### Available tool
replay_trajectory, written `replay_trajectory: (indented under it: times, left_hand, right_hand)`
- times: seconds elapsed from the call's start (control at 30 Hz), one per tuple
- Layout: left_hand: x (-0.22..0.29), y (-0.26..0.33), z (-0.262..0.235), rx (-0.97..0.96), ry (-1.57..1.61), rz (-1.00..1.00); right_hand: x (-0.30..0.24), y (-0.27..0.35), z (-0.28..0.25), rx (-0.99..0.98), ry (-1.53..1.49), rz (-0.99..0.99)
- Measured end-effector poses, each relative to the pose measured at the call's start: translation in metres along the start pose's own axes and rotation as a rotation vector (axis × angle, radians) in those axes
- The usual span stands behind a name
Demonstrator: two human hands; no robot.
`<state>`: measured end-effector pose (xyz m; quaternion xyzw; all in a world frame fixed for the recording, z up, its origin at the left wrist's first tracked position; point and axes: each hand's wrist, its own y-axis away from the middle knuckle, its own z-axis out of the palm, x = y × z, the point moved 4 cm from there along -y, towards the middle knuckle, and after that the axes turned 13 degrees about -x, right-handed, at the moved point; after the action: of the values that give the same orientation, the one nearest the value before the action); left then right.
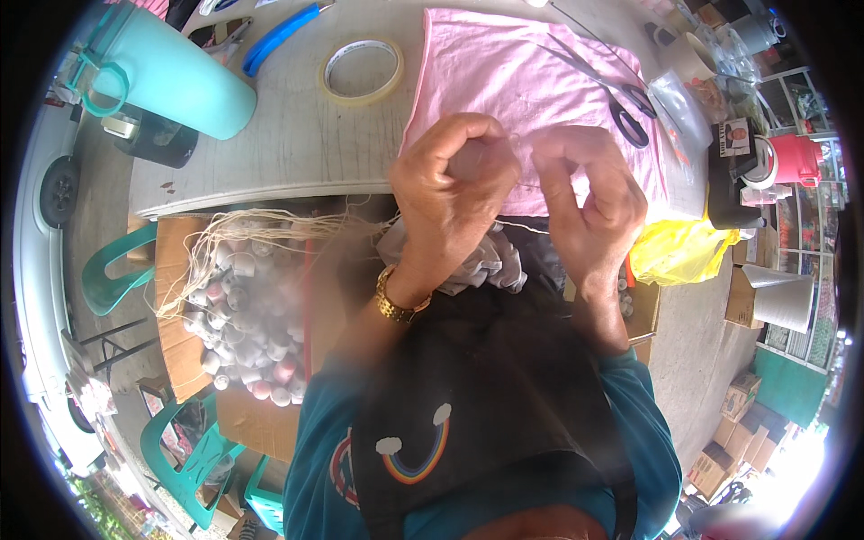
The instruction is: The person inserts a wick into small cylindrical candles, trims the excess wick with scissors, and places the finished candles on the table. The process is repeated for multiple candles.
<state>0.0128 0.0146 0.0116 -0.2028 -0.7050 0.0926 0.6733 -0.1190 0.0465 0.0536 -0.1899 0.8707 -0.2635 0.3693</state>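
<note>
My left hand (457, 184), with a gold watch (400, 295) on its wrist, is raised over the near edge of a pink cloth (486, 67). Its thumb and fingers are curled into a pinch. Just to the right, my right hand (592, 184) pinches in the same way, its fingertips a small gap from the left ones. Whatever lies between the fingertips is too fine and hazy to make out. A thin pale string (524, 225) shows below and between the hands. Dark-handled scissors (612, 94) lie on the cloth beyond my right hand.
On the table (288, 153) are a tape roll (321, 72), a blue-handled tool (281, 38) and a teal tumbler (171, 76). At left, a cardboard box (184, 360) holds many small whitish rounded pieces (247, 315), with pale strings (261, 222) across it. A yellow plastic bag (684, 252) sits at right.
</note>
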Motion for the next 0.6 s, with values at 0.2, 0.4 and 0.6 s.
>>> replay_trajectory:
  times: [0.2, 0.4, 0.6]
  left_hand:
    - [0.006, 0.001, 0.0, -0.046, 0.188, -0.052]
    - [0.01, 0.002, -0.004, -0.111, 0.219, -0.07]
    - [0.019, 0.002, -0.005, -0.222, 0.09, 0.005]
  right_hand:
    - [0.002, 0.002, 0.007, -0.031, 0.07, 0.005]
    - [0.005, 0.001, 0.008, 0.02, 0.216, -0.178]
    - [0.004, 0.003, 0.006, 0.055, 0.281, -0.241]
